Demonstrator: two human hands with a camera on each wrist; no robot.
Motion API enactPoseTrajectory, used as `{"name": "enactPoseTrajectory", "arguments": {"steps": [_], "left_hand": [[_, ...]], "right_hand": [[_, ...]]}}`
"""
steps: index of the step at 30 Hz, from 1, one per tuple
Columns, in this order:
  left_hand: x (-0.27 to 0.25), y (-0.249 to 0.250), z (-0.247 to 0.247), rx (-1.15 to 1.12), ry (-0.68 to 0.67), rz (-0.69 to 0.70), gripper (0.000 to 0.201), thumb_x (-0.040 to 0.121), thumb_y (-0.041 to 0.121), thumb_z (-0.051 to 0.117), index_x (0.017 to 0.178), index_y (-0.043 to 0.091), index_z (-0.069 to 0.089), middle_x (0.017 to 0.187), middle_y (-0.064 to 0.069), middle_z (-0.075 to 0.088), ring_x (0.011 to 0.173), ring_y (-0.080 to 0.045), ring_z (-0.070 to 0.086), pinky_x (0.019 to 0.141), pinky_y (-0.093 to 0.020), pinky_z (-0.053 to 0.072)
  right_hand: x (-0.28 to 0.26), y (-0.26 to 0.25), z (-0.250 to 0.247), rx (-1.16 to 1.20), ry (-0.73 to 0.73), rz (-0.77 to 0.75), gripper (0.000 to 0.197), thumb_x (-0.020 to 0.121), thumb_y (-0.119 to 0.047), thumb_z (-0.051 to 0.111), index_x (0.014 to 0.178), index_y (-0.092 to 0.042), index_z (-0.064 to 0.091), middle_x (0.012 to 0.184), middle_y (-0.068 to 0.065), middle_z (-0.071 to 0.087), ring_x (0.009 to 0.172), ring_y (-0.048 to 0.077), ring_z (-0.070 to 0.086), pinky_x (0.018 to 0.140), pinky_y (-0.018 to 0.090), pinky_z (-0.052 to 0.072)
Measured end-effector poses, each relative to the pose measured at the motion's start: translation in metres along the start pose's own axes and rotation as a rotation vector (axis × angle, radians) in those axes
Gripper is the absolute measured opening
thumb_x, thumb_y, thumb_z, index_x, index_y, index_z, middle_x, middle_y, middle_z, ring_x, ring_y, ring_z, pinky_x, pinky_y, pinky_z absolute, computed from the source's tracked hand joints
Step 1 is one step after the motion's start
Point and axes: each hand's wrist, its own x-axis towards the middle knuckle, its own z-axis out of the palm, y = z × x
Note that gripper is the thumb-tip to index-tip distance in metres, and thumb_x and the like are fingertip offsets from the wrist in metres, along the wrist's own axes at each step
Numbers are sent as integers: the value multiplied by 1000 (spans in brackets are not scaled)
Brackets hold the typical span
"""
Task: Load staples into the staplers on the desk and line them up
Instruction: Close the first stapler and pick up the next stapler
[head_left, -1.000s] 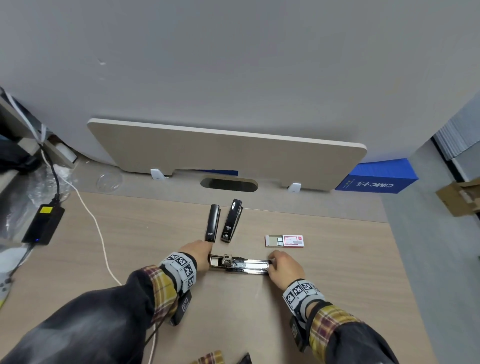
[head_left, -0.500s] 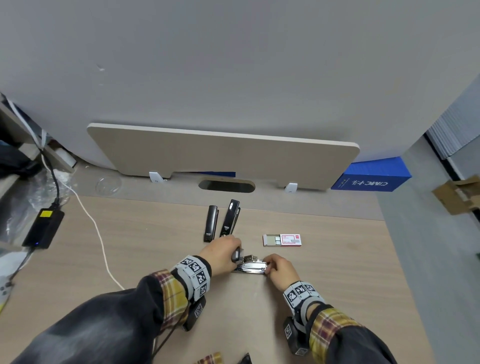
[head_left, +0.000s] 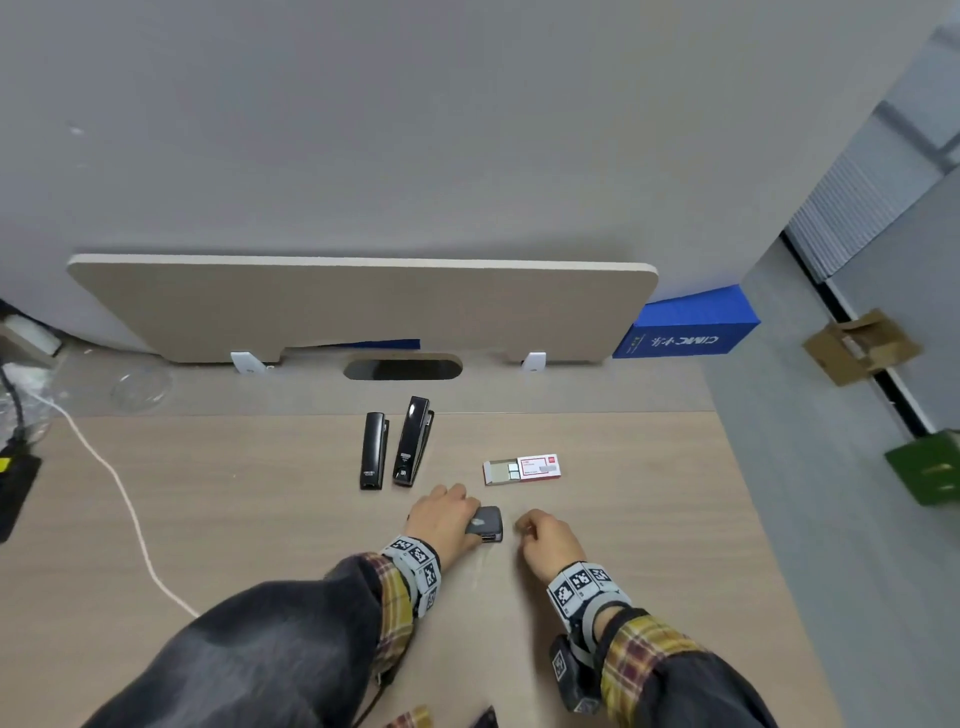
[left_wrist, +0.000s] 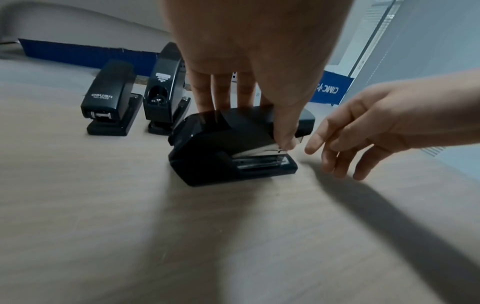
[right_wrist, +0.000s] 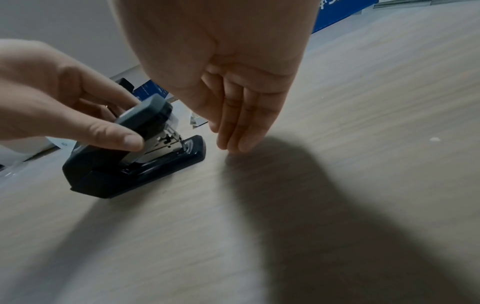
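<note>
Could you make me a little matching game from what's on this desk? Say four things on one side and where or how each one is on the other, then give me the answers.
Things
1. staple box
2. third stapler
3. right hand
4. two black staplers

States
A. side by side at the back of the desk
B. gripped by the left hand
C. slid partly open
D. open, holding nothing

Pairs: 1-C, 2-B, 3-D, 4-A
</note>
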Motion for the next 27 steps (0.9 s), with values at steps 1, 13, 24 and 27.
{"name": "enactPoseTrajectory", "arguments": {"steps": [1, 13, 24, 27], "left_hand": [[2, 1, 2, 17, -4, -1, 39, 85, 40, 60, 118, 18, 58, 117, -6, 54, 109, -28, 50, 87, -40, 44], [-10, -20, 9, -86, -68, -152, 36, 84, 20, 55, 118, 15, 45, 118, -9, 56, 108, -30, 53, 85, -40, 46], [13, -19, 0, -691, -27, -501, 52, 88, 55, 51, 117, 12, 49, 112, -6, 61, 102, -25, 60, 84, -32, 46], [20, -26, -12, -805, 41, -476, 41, 97, 41, 44, 119, 8, 53, 111, -9, 64, 99, -23, 60, 84, -32, 46]], "right_hand": [[1, 0, 0, 0, -4, -3, 30, 83, -8, 44, 102, -19, 64, 111, 8, 67, 104, 29, 60, 89, 30, 46], [9, -15, -2, -23, -47, -40, 28, 86, -12, 43, 104, -19, 64, 109, 5, 66, 101, 25, 60, 87, 28, 46], [2, -60, 18, -4, -180, -172, 34, 85, -41, 58, 112, -21, 55, 91, -2, 63, 87, 19, 60, 76, 30, 48], [4, -73, 23, -96, -171, -99, 50, 78, -52, 62, 113, -19, 49, 103, 1, 65, 94, 21, 62, 75, 31, 49]]}}
